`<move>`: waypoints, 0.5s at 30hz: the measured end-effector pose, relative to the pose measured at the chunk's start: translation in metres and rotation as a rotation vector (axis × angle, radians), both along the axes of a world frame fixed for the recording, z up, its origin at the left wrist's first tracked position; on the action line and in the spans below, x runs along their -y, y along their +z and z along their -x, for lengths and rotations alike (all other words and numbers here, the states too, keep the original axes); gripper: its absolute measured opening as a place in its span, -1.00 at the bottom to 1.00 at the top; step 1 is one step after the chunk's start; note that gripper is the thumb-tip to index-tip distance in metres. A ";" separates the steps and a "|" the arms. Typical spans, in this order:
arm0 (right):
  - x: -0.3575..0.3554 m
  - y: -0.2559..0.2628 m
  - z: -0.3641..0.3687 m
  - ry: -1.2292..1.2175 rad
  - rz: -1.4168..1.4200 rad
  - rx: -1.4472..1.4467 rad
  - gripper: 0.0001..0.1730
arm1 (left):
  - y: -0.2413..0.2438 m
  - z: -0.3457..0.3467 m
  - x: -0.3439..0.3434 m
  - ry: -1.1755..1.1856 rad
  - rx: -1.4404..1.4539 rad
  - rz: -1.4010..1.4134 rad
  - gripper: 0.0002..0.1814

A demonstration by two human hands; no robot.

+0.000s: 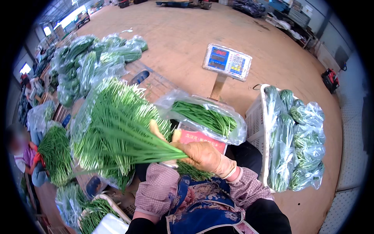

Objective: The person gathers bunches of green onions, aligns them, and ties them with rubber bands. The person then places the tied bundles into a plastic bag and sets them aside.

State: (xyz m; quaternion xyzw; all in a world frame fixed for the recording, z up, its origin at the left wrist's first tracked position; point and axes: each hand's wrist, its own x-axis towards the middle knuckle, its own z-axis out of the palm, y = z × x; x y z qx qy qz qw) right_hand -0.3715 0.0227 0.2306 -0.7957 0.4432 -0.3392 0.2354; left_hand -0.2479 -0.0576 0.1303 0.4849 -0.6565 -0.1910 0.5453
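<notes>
My right hand [206,156], in a pale tan glove, grips a bunch of green garlic chives [137,143] by its gathered stem ends. The loose leaves fan out to the left and look blurred. My left hand [157,130], also gloved, is at the bunch's underside, mostly hidden by the leaves. Just beyond the bunch, a large pile of garlic chives [99,122] lies in clear plastic. Ahead of my right hand, an open plastic bag [241,128] with cut green chives [204,115] rests on a digital scale, whose display [227,62] is lit. Below it shows a red panel [198,139] bearing writing.
To the right stands a white plastic crate [257,117] of bagged greens [306,146]. More bagged greens [87,64] lie at the upper left. A person [26,158] in red gloves handles chives at the left. At the lower left is a basket [112,201] of greens.
</notes>
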 end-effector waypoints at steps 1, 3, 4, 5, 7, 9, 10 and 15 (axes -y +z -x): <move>0.004 0.005 0.001 -0.015 0.093 -0.068 -0.47 | 0.024 0.010 0.010 0.084 -0.064 -0.014 -0.11; 0.011 0.008 0.010 -0.056 0.269 -0.219 -0.44 | 0.016 0.022 0.048 0.194 -0.009 -0.006 -0.12; 0.021 0.004 0.010 -0.044 0.322 -0.262 -0.43 | 0.017 0.008 0.068 0.047 -0.023 -0.141 -0.23; 0.029 -0.002 0.015 -0.044 0.330 -0.256 -0.42 | 0.018 0.000 0.085 -0.112 -0.043 -0.284 -0.34; 0.044 -0.014 0.023 -0.037 0.341 -0.225 -0.41 | 0.012 -0.006 0.101 -0.483 -0.718 -0.401 -0.62; 0.058 -0.034 0.055 -0.137 0.075 -0.283 -0.43 | -0.005 -0.011 0.111 -0.543 -0.892 -0.521 -0.69; 0.065 -0.064 0.079 -0.198 0.000 -0.302 -0.44 | -0.017 -0.016 0.121 -0.504 -0.709 -0.418 -0.71; 0.051 -0.204 0.233 -0.939 -0.152 -0.492 -0.78 | 0.023 -0.007 0.112 -0.791 -0.983 -0.537 -0.75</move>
